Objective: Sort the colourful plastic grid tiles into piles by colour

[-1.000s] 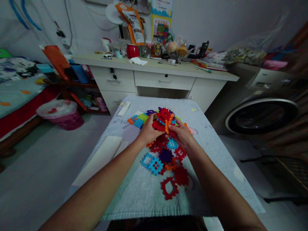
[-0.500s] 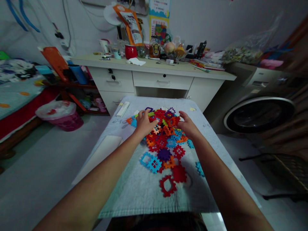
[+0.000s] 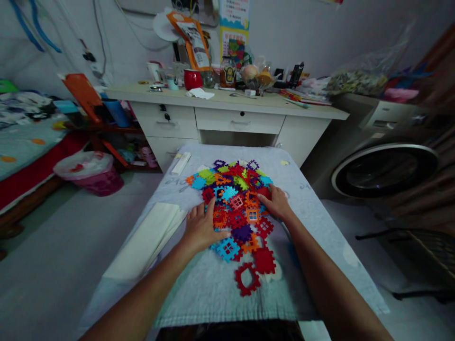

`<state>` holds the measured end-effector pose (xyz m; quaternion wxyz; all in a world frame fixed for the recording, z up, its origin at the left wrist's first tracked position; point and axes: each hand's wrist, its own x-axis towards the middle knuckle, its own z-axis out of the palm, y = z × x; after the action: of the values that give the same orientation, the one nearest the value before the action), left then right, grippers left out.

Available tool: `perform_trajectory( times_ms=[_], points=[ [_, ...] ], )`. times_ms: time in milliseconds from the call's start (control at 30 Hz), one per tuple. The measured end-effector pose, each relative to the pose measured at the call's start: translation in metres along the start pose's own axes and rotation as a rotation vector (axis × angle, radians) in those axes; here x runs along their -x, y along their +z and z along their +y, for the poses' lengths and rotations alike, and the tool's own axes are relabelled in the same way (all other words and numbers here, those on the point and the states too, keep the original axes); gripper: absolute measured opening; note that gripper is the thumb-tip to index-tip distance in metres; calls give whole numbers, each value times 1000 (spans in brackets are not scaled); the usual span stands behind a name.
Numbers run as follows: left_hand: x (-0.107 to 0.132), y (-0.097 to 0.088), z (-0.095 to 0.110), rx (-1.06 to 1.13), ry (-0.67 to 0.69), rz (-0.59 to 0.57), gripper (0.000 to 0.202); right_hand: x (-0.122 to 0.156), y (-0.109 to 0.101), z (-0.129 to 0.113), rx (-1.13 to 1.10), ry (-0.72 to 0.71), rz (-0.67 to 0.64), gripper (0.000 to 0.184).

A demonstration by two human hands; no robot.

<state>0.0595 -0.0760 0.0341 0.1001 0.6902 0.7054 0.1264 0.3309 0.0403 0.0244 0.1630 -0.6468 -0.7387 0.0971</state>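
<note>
A heap of flat plastic interlocking tiles in red, orange, blue, green and purple lies on the cloth-covered table. My left hand rests at the heap's near left side, thumb and fingers spread apart. At the right side, my right hand has its fingers against the pieces, beside a red tile; its fingers are apart. Toward me lie a solid red tile and a red frame-shaped tile. A blue window tile sits just right of my left hand.
A folded white cloth and a white oblong object lie on the table's left. Beyond stands a white desk with jars and papers. A washing machine is at right, a pink bin at left.
My left hand has moved back toward me from the heap's far left to its near left. My right hand has come slightly nearer and lower. Some tiles at the heap's middle have shifted.
</note>
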Motion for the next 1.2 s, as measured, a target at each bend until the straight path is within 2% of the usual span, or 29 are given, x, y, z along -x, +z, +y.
perform_trajectory(
  times_ms=[133, 300, 367, 533, 667, 767, 900, 1067, 1200],
  points=[
    [-6, 9, 8, 44, 63, 19, 114, 5, 3, -16, -51, -20, 6, 85],
    [-16, 17, 8, 133, 157, 81, 120, 3, 2, -18, -345, -25, 33, 87],
    [-18, 19, 6, 180, 182, 97, 121, 1, 0, -18, -464, -12, 33, 84],
    [-21, 19, 4, 329, 247, 92, 121, 1, 0, -23, -675, 17, -73, 75],
    [-21, 18, 6, 413, 255, 95, 118, 3, 0, -30, -738, 1, -78, 66],
    [-19, 18, 9, 456, 249, 125, 109, 5, 0, -34, -739, 7, -51, 61],
    [-19, 22, 16, 537, 189, 215, 88, 5, 3, -33, -752, -6, -37, 55],
    [-27, 27, 30, 659, -16, 340, 65, 5, 11, -34, -705, 6, 35, 50],
    [-37, 27, 41, 818, -126, 335, 59, 6, 15, -39, -696, 5, 73, 50]
  ],
)
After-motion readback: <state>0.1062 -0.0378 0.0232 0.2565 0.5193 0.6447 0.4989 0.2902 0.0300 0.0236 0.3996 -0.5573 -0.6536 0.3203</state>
